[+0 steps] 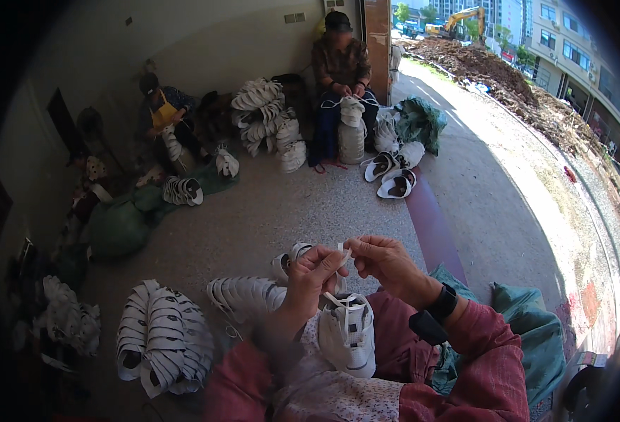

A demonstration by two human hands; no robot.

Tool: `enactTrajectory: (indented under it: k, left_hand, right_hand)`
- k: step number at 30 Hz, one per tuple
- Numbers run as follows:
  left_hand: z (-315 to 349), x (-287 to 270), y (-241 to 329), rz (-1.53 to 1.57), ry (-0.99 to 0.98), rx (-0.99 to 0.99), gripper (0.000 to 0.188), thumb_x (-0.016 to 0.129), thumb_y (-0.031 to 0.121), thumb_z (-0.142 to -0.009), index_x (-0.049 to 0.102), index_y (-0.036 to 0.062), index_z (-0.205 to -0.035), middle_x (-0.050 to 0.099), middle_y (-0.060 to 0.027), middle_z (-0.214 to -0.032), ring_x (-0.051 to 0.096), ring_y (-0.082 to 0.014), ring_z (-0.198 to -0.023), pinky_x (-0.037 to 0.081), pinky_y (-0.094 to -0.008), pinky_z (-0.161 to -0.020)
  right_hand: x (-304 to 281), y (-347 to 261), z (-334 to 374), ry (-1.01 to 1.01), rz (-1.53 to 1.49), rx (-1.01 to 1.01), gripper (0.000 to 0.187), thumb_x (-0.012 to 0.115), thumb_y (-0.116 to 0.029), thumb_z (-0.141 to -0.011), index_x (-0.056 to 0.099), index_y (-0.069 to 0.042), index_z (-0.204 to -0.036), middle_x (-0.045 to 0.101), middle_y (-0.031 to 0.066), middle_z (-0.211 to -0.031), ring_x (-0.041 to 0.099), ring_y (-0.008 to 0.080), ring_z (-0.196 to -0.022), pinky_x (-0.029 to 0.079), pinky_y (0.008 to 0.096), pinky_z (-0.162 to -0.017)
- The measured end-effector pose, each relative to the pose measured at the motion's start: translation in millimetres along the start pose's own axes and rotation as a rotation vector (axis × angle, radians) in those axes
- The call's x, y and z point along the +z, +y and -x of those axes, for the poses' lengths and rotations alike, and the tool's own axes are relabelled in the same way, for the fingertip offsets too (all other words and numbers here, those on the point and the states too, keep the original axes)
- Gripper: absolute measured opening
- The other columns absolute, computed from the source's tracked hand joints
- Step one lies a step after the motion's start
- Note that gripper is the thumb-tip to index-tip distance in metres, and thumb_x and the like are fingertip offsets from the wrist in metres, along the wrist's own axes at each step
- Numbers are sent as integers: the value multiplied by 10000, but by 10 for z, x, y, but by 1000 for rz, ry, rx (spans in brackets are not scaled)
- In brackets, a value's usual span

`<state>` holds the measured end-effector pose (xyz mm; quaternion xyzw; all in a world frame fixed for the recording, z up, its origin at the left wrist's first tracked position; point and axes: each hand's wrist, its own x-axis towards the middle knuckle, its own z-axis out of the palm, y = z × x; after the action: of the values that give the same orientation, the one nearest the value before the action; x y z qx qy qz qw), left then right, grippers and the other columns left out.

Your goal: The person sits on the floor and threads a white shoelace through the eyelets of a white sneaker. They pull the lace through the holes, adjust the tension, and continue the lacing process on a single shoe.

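Observation:
Above my lap, my left hand [308, 283] pinches a white shoelace [343, 252] between thumb and fingers. Close beside it, my right hand [389, 269], with a black band on its wrist, grips the same lace with its fingertips. Directly below both hands a white shoe [349, 339] rests upright on my lap, its lace partly threaded across the front. A row of nested white shoe uppers [243, 295] lies on the floor beyond my left forearm. Farther left stands a larger stack of white shoe uppers [162, 339].
Green sacks [532, 336] sit by my right side. Across the floor, one person [342, 70] and another in a yellow apron [163, 112] handle shoes near a tall pile of uppers [258, 112]. Loose shoes [396, 183] lie by the doorway; outside are soil [472, 63] and an excavator [465, 21].

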<state>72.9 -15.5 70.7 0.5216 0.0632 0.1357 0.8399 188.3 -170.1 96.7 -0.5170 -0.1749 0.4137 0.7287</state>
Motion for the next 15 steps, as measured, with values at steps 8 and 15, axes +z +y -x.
enactTrajectory:
  k: [8, 15]
  left_hand:
    - [85, -148, -36, -37, 36, -14, 139, 657, 231, -1000, 656, 106, -941, 613, 30, -705, 362, 3, -491, 224, -190, -434]
    - [139, -62, -30, -140, 60, -12, 133, 679, 214, -984, 657, 97, -923, 581, 69, -703, 366, 9, -497, 234, -196, -434]
  right_hand:
    - [-215, 70, 13, -115, -81, 143, 268, 601, -267, -1030, 656, -13, -1096, 691, 45, -933, 642, 99, -711, 529, 245, -640]
    - [-129, 279, 52, -200, -253, 209, 297, 551, -259, -1054, 643, 1, -1164, 705, 66, -1038, 664, 92, -747, 552, 231, -634]
